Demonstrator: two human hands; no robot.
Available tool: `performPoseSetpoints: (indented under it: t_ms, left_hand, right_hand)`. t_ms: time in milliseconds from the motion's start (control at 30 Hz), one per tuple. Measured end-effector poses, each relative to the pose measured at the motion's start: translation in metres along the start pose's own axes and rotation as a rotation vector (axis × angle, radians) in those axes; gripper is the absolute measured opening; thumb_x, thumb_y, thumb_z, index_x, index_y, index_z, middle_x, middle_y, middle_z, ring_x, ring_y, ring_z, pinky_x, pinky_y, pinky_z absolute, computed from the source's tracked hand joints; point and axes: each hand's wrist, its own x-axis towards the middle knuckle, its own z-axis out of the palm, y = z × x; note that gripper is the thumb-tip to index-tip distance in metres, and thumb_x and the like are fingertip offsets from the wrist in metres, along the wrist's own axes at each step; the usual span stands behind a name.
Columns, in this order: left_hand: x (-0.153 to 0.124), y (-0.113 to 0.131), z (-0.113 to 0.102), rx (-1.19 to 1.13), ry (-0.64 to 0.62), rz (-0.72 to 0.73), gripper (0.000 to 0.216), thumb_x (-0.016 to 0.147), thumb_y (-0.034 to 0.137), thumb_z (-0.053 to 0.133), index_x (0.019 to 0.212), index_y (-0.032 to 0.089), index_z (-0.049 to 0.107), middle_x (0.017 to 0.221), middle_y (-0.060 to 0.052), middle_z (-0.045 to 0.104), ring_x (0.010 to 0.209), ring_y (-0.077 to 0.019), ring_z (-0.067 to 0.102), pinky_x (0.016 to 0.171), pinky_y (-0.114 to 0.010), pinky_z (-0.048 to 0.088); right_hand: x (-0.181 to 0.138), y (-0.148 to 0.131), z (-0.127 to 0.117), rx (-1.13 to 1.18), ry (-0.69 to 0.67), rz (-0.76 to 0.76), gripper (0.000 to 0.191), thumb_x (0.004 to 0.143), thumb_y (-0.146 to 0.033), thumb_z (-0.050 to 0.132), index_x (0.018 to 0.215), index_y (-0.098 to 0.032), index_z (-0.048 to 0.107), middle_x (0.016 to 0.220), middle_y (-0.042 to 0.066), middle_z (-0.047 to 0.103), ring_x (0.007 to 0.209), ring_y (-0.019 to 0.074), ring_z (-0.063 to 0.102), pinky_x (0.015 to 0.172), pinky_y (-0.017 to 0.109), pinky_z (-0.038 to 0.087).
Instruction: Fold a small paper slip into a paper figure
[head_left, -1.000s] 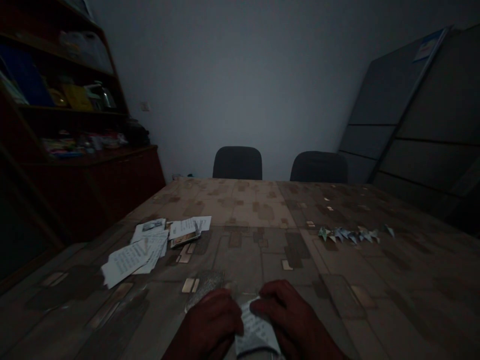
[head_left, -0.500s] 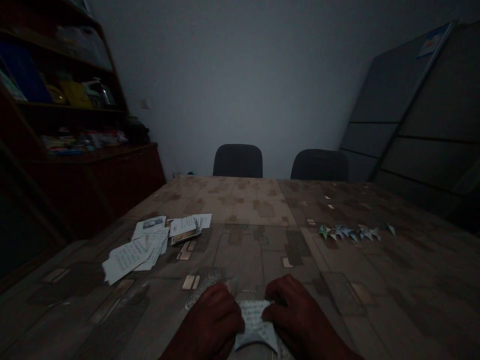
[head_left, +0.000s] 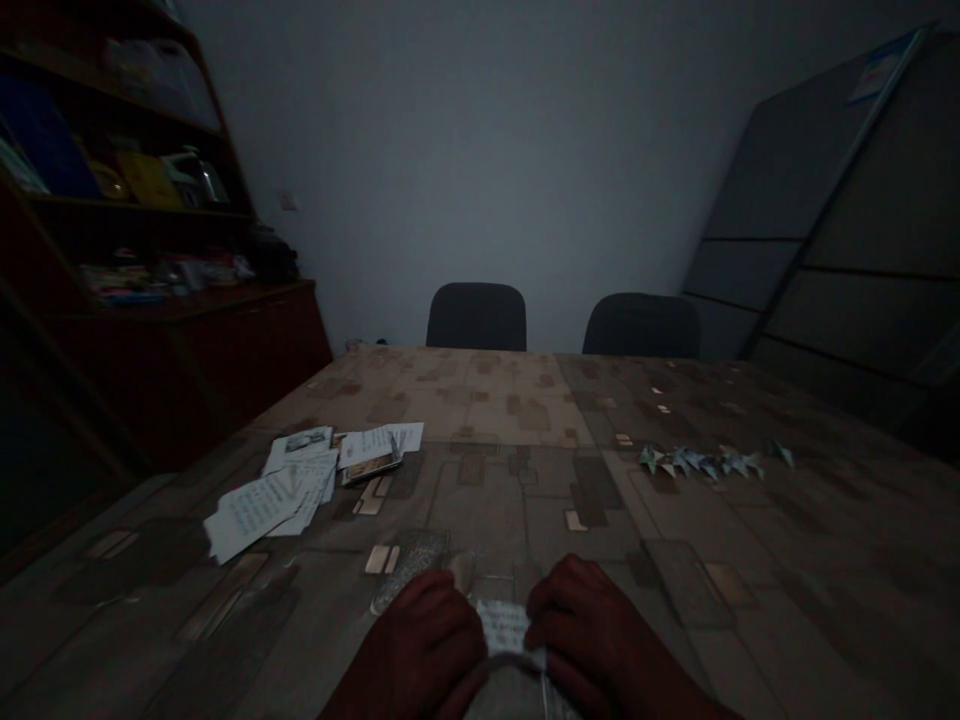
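A small piece of printed paper (head_left: 504, 628) lies between my two hands at the near side of the table. My left hand (head_left: 429, 640) has its fingers curled on the paper's left edge. From the right, my right hand (head_left: 581, 630) pinches the other edge with thumb and fingers. The near part of the paper curves up or folds toward me; its exact shape is too dark to tell. Off to the left lies a loose pile of printed paper cards (head_left: 259, 512), with another stack of cards (head_left: 369, 447) beside it.
Several small folded paper pieces (head_left: 705, 462) stand in a row on the right of the patterned tablecloth (head_left: 480, 500). Two dark chairs (head_left: 477, 316) are behind the table's far edge. A shelf cabinet (head_left: 187, 330) stands at the left, and grey panels (head_left: 750, 200) at the right.
The near flap of the paper has been bent, so less of its printed face shows. My hands have stayed nearly in place, and the view has tilted slightly.
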Motion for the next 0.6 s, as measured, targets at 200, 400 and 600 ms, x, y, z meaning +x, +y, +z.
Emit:
performPoseSetpoints:
  t_ms: [200,400,600]
  left_hand:
    - [0.006,0.018,-0.019,-0.257,0.015,-0.512,0.008,0.088,0.026,0.06,0.081,0.022,0.062,0.064,0.003,0.061,0.057,-0.0142,0.059,0.054,-0.021,0.043]
    - [0.013,0.026,-0.013,-0.74,0.132,-0.789,0.028,0.08,0.021,0.062,0.107,0.022,0.056,0.063,0.008,0.057,0.059,-0.0143,0.058,0.058,-0.023,0.044]
    - [0.012,0.023,-0.006,-1.089,0.159,-0.908,0.025,0.08,0.03,0.071,0.098,0.019,0.057,0.068,0.005,0.062,0.057,-0.0124,0.059,0.055,-0.022,0.045]
  right_hand:
    - [0.002,-0.01,0.004,0.356,0.078,0.373,0.015,0.085,-0.024,0.052,0.071,-0.018,0.053,0.066,-0.001,0.053,0.063,0.0149,0.05,0.055,0.023,0.036]
    - [0.003,-0.012,0.012,0.66,0.134,0.528,0.035,0.081,-0.021,0.055,0.115,-0.015,0.059,0.069,-0.004,0.054,0.064,0.0142,0.053,0.06,0.023,0.042]
    - [-0.005,-0.008,0.011,0.505,0.149,0.424,0.038,0.092,-0.021,0.048,0.13,-0.021,0.055,0.081,0.001,0.062,0.071,0.0166,0.06,0.064,0.025,0.046]
